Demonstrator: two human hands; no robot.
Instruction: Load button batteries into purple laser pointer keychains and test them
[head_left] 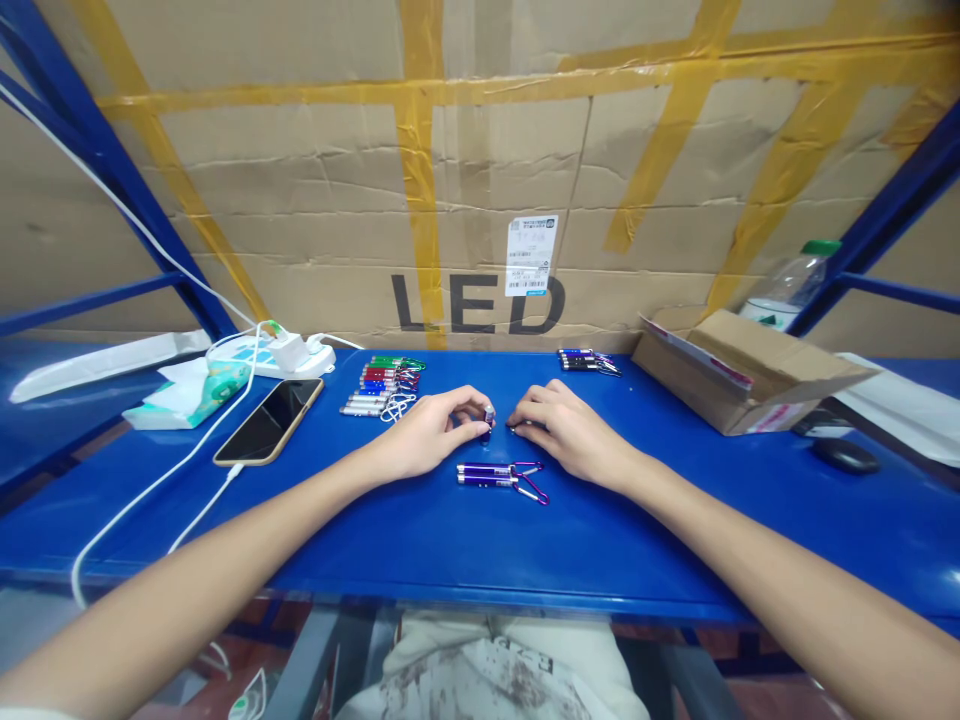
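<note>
My left hand is closed around a small dark purple barrel, held upright near the tabletop; it looks like part of a mini flashlight. A short gap to the right, my right hand has its thumb and fingers pinched together low over the table. Something tiny and dark shows at those fingertips, too small to name. Just in front of both hands lie two purple mini flashlights side by side, each with a purple carabiner clip pointing right.
Green, red, blue and silver flashlights line up at left; blue and black ones lie at back right. Around them are a phone, tissue pack, power strip, cardboard box, mouse and bottle.
</note>
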